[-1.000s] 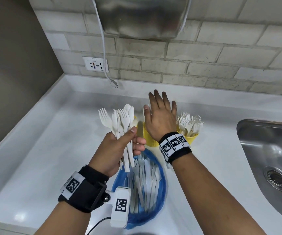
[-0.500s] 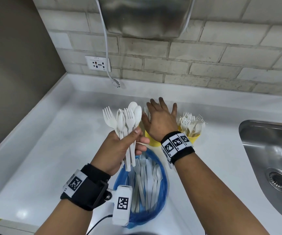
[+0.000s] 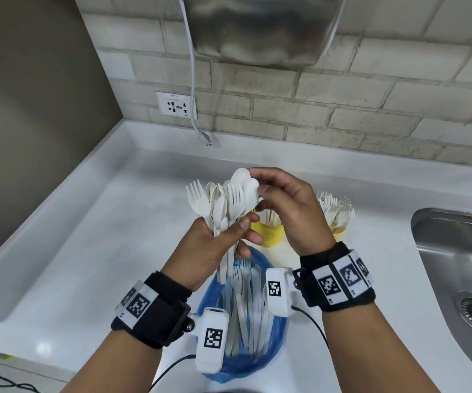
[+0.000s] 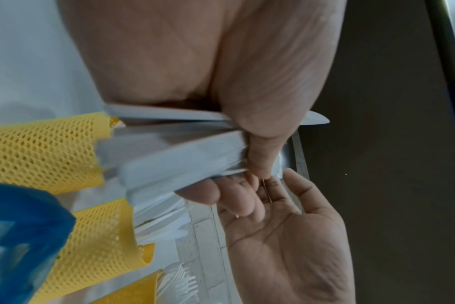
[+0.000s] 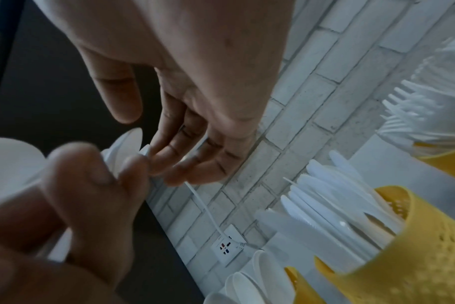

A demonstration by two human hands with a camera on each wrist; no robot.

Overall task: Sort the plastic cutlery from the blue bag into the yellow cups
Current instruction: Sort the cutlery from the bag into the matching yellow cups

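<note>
left hand (image 3: 212,245) clamps a mixed cutlery bundle (image 3: 223,205) upright so right hand (image 3: 283,205) fingertips can pinch out one spoon (image 3: 240,177) for the yellow cups (image 3: 269,236).

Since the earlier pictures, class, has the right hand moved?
Yes. The right hand has left the middle yellow cup it was reaching over and come toward the person and leftward, now pinching a spoon at the top of the left hand's bundle.

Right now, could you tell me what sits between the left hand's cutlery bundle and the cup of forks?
In the head view, the right hand and a yellow cup sit between them.
</note>
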